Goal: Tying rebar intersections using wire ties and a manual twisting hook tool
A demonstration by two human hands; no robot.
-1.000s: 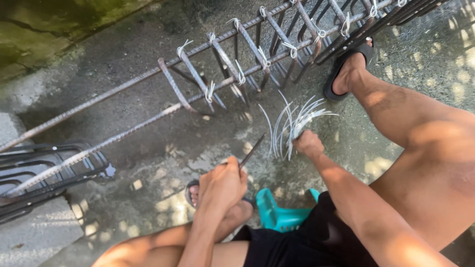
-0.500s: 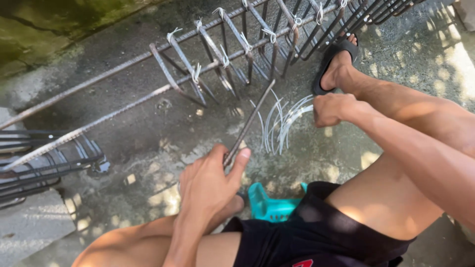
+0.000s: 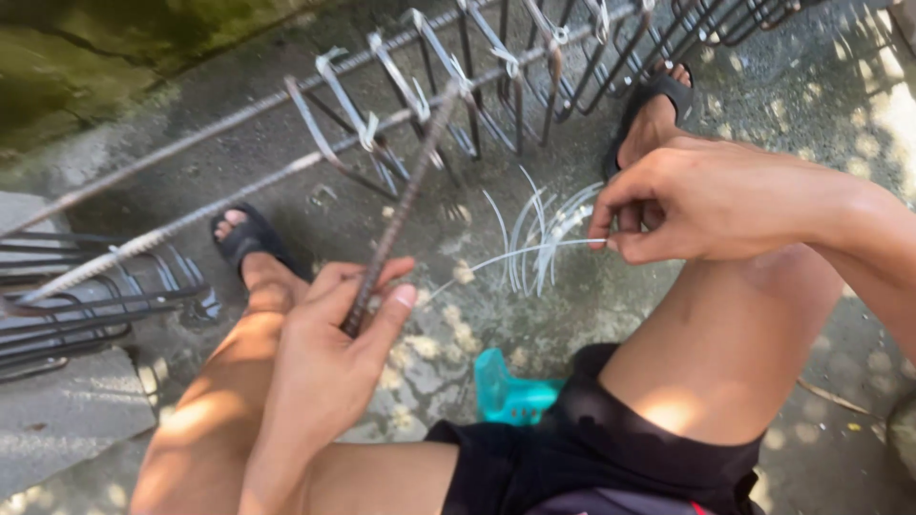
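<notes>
Seated low, knees spread, bare thighs at either side of view. Left hand (image 3: 329, 348) raised in front of left knee, palm turned inward, fingers curled, thumb pressed up along the side, grip closed around a thin rod (image 3: 401, 205). Left forearm ran down to the bottom edge. Right hand (image 3: 701, 200) reached in from the right above right thigh, wrist bent, thumb and forefinger pinched tight on a wire (image 3: 534, 253), other fingers tucked under.

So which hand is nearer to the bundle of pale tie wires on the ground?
Right. The right hand pinches a strand drawn from the wire bundle, just beside it. The left hand is farther off, gripping a rusty metal rod.
</notes>
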